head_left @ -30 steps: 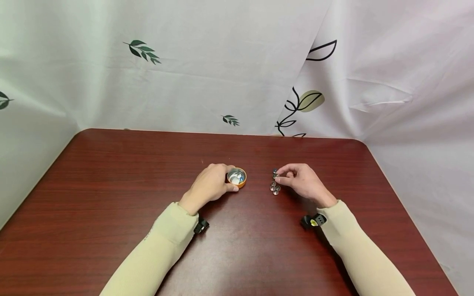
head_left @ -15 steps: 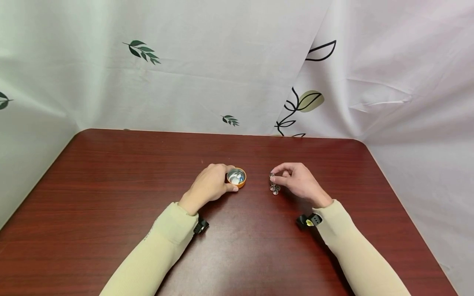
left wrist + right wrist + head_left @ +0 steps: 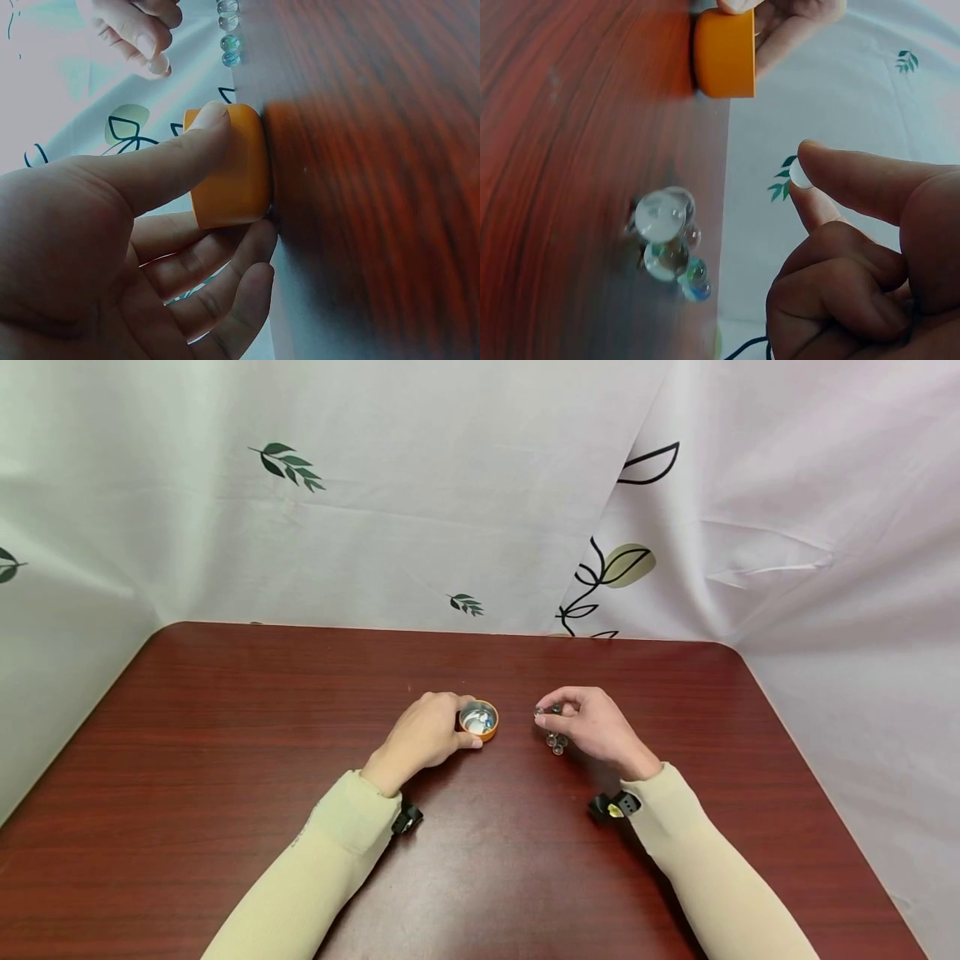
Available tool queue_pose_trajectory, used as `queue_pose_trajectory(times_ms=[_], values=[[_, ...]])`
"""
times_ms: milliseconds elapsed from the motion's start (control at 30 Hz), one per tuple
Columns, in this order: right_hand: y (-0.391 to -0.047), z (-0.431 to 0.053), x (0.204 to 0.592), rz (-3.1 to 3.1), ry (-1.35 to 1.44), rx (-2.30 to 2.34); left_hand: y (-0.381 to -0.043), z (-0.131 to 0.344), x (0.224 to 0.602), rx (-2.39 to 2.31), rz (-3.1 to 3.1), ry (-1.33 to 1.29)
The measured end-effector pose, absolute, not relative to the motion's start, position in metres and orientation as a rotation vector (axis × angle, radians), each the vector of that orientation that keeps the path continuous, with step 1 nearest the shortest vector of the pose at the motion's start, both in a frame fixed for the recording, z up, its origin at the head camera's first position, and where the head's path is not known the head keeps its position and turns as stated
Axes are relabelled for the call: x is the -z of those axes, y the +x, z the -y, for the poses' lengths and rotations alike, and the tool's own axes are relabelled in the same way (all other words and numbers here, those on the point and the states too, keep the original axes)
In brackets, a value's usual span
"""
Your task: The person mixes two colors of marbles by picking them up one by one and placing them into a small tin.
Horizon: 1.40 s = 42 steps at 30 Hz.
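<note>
My left hand (image 3: 422,737) grips a small orange bowl (image 3: 238,172) on the tabletop, thumb on the near side and fingers on the far side. Inside its silvery interior in the head view lie some marbles (image 3: 484,722), clear and bluish. To the right of the bowl, my right hand (image 3: 594,727) pinches one clear glass marble (image 3: 800,174) between thumb and index fingertip, raised above the table. Under and beside that hand sits a cluster of glass marbles (image 3: 660,216), several of them, mostly clear, with a green and a blue one at the far end.
The reddish-brown wooden table (image 3: 225,718) has rounded back corners. A white cloth (image 3: 420,510) with leaf prints hangs behind it and along both sides. A small black camera (image 3: 407,817) is strapped to the left wrist, another black camera (image 3: 600,808) to the right.
My right hand has picked a clear marble from the cluster and moved left toward the bowl with it, lifting it off the table. The left hand and the bowl have stayed put.
</note>
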State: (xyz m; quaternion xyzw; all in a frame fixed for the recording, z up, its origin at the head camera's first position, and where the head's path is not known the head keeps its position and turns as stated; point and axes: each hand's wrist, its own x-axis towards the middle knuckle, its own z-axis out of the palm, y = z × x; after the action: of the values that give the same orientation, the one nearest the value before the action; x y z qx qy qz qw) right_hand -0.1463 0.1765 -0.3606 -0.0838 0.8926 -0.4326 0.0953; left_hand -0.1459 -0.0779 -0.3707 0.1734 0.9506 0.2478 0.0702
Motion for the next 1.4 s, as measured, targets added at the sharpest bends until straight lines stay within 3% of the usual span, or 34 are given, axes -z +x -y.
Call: queue_pose_trajectory(times_ms=[1400], values=[[-0.145,-0.121,0.361,-2.659,-0.333,1.333,-0.146,0.078,0.373,-0.791,-2.864,0.573]])
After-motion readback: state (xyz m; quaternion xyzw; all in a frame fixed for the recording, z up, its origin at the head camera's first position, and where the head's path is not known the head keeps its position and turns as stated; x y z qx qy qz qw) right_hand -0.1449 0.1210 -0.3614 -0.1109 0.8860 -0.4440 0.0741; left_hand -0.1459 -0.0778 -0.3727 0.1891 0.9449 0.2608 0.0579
